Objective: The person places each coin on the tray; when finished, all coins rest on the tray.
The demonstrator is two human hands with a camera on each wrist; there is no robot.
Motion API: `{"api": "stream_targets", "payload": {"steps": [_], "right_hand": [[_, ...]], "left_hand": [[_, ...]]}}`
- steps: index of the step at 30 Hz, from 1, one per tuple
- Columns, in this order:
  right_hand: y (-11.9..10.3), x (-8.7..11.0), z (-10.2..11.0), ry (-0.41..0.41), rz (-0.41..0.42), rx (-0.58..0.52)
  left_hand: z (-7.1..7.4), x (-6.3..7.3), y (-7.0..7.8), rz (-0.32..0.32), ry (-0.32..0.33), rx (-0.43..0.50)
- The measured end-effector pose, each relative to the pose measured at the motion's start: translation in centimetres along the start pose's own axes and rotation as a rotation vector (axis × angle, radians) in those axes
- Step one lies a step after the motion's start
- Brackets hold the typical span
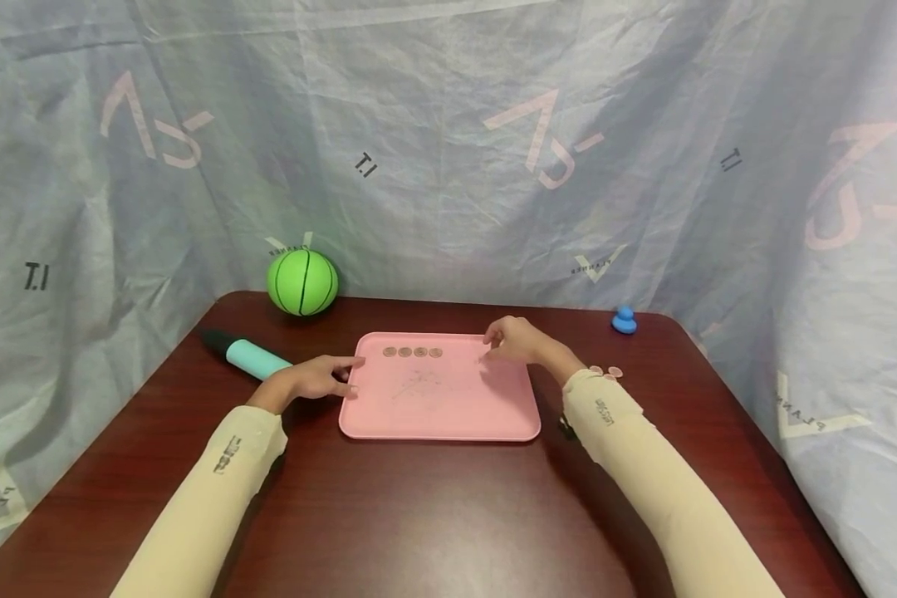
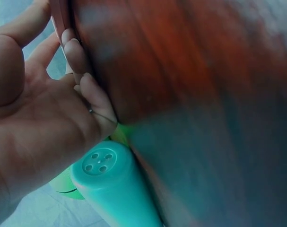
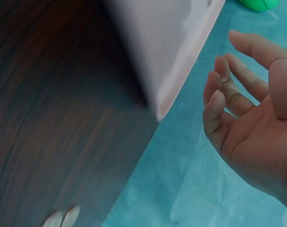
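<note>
A pink rectangular tray (image 1: pixel 448 422) lies on the table, with several round coins (image 1: pixel 413 352) in a row near its far left edge. My left hand (image 1: pixel 316 376) rests at the tray's left rim, thumb and forefinger apart on it. In the left wrist view, the other fingers (image 2: pixel 96 97) bend against the tray's side and the table. Over the tray's far right part hovers my right hand (image 1: pixel 517 340), fingers loosely bent. The right wrist view shows nothing between its thumb and fingertips. More loose coins (image 1: pixel 615 372) lie on the table beyond the right wrist.
Beside the left forearm lies a turquoise cylinder with a black end (image 1: pixel 257 359). A green ball (image 1: pixel 302 283) sits at the far left of the dark red table (image 1: pixel 448 515). A small blue object (image 1: pixel 624 321) stands far right. Printed grey cloth (image 1: pixel 441 208) hangs behind.
</note>
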State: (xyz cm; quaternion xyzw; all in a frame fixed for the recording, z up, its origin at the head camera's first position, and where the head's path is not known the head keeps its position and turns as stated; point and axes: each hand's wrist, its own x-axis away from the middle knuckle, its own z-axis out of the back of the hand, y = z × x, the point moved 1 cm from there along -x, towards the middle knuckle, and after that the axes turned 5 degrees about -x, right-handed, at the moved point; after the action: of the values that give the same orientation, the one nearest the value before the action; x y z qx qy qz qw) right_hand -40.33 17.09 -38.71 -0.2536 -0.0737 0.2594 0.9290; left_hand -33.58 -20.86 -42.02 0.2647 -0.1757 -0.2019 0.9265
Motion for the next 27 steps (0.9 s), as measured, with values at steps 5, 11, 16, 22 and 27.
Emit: {"api": "stream_targets", "payload": {"steps": [5,11,16,22,27], "right_hand": [[1.9,2.4,1.2,0.008,0.012,-0.018],[3.7,5.0,2.4,0.058,0.012,-0.023],[5.3,6.9,3.3,0.078,-0.018,-0.017],[8.1,8.9,3.8,0.05,-0.084,-0.049],[9.9,10.0,4.1,0.057,-0.125,-0.044]], "left_hand": [[0.1,0.1,0.3,0.02,-0.003,0.004],[0.0,-0.1,0.1,0.018,-0.003,0.011],[0.0,0.0,0.0,0.014,0.0,0.018],[0.0,0.1,-0.1,-0.011,-0.001,0.003],[0.0,0.2,0.1,-0.007,0.0,0.014]]}}
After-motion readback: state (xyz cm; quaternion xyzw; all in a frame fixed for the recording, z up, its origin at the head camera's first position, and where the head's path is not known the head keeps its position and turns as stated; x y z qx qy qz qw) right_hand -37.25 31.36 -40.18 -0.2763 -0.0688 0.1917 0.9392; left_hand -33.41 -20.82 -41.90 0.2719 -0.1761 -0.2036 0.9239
